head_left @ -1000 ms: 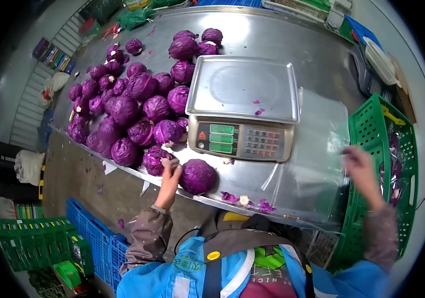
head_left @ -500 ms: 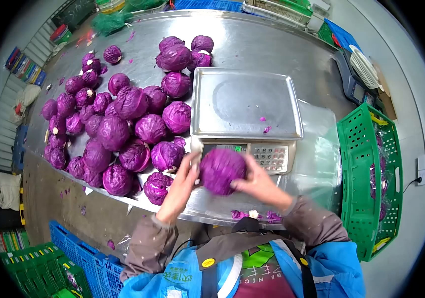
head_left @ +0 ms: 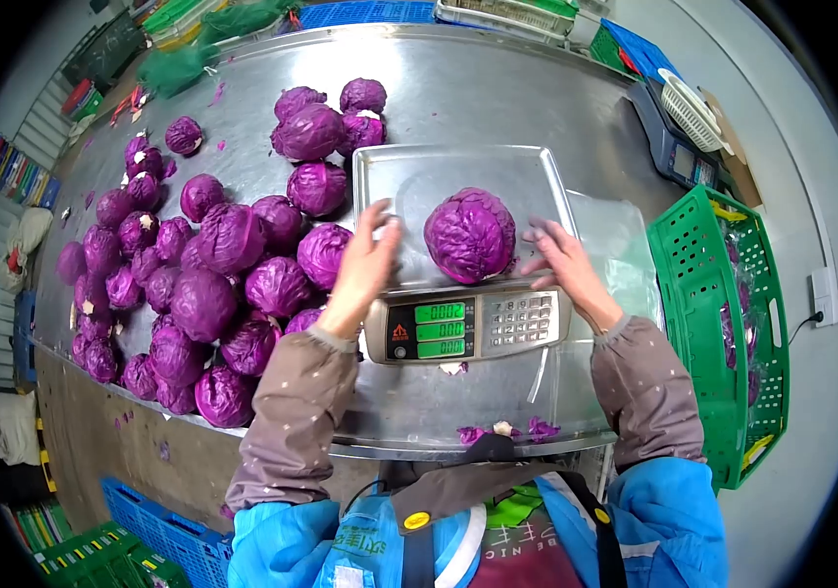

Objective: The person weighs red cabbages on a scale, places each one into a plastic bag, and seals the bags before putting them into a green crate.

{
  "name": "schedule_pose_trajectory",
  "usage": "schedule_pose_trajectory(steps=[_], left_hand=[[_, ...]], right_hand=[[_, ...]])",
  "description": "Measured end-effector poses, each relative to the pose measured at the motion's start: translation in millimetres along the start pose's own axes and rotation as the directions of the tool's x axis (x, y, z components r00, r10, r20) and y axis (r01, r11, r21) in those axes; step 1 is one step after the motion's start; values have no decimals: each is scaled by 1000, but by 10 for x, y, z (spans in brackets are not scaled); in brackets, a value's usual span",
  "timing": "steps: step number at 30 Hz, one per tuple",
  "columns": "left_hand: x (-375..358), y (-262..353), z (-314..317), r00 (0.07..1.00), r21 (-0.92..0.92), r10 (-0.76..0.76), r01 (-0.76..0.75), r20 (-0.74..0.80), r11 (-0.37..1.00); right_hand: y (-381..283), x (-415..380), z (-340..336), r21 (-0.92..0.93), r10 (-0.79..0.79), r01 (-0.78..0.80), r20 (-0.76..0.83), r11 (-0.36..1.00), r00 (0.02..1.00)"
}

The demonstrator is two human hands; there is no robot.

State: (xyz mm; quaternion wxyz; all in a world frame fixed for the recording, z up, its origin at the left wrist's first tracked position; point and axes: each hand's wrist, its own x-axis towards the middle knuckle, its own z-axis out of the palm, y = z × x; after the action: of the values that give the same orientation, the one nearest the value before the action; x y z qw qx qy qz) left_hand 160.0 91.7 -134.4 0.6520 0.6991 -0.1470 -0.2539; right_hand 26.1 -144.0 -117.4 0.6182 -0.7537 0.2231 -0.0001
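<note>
A red cabbage (head_left: 470, 236) rests on the steel pan (head_left: 394, 201) of a digital scale (head_left: 466, 326). Its green display is lit, with a keypad to the right. My left hand (head_left: 368, 257) is over the pan's left edge, fingers apart, holding nothing. On the cabbage's other side, my right hand (head_left: 566, 259) is also open, its fingers spread near the pan's right edge. Neither hand touches the cabbage. Left of the scale lies a large pile of red cabbages (head_left: 203, 300), partly hidden behind my left forearm.
A green crate (head_left: 698, 333) with wrapped cabbages stands at the right edge of the steel table (head_left: 497, 88). Clear plastic sheets (head_left: 615, 250) lie right of the scale. Leaf scraps (head_left: 540, 428) are near the front edge. Another scale (head_left: 674, 137) sits at the back right.
The red cabbage has gone from between both hands, in front of the scale's display, onto the pan. Both hands have let go and moved apart. The display is now uncovered.
</note>
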Motion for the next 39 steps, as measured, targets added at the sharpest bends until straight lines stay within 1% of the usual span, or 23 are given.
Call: schedule_pose_trajectory(steps=[1,2,4,8,10,11,13,15,17,18,20,21,24,26,28,30,31,33,34,35,37,38,39], left_hand=[[-33,20,-101,999,-55,15,-18,-40,998],[-67,54,-214,997,-69,6,-11,-79,998],[-98,55,-429,991,-115,46,-60,-122,992],[-173,117,-621,978,-168,64,-98,-197,981],[-188,117,-635,974,-188,83,-123,-209,974],[-193,122,-630,975,-189,83,-123,-204,974],[-205,132,-603,979,-210,80,-119,-187,970],[-224,151,-577,983,-211,78,-112,-163,971],[-240,179,-548,985,-199,79,-108,-150,974],[-240,175,-539,986,-201,77,-106,-145,974],[-238,163,-549,988,-210,72,-100,-135,973],[-228,155,-545,989,-209,72,-98,-130,973],[-197,129,-503,992,-212,63,-85,-109,974],[-192,137,-418,995,-194,65,-80,-81,978],[-173,183,-313,995,-92,94,-98,-45,991],[-176,323,-78,993,8,119,-119,-22,993],[-53,229,6,988,26,152,-152,-3,988],[153,104,290,934,309,355,-351,44,884],[234,67,394,894,425,441,-432,85,795],[293,54,423,891,419,443,-440,95,794],[372,65,454,952,321,244,-294,185,900],[424,12,439,960,251,249,-273,126,929],[440,5,397,975,117,187,-200,119,973]], right_hand=[[39,-66,-70,65,-2,6,-51,998,999],[80,-129,-147,66,1,3,-54,998,999],[148,-228,-285,152,50,-25,-162,988,985],[188,-334,-410,150,86,-55,-204,987,975],[264,-384,-405,61,42,-30,-209,998,977],[360,-419,-368,52,43,-34,-184,998,982],[679,-558,-225,61,43,-40,-47,997,998],[946,-786,107,-82,75,-74,0,994,997],[980,-1044,354,-277,88,-71,50,958,995],[1013,-1134,434,-276,91,-75,45,958,995],[1092,-1250,563,-316,82,-45,102,948,991],[1117,-1272,590,-375,63,-15,115,927,991],[1078,-1266,591,-349,69,-41,66,936,995],[1031,-1223,535,-366,75,-53,47,929,996],[1046,-1237,523,-382,85,-71,20,921,996],[1149,-1280,514,-441,84,-94,-43,893,996],[1190,-1308,516,-441,90,-108,-62,891,994],[1237,-1349,557,-522,14,-52,-77,852,997],[1204,-1355,569,-522,16,-61,-91,851,996],[1149,-1347,576,-557,30,-85,-106,826,994],[1106,-1315,572,-587,45,-115,-133,801,990],[1108,-1293,565,-621,36,-121,-147,774,988],[1117,-1284,561,-654,28,-128,-160,746,987]])
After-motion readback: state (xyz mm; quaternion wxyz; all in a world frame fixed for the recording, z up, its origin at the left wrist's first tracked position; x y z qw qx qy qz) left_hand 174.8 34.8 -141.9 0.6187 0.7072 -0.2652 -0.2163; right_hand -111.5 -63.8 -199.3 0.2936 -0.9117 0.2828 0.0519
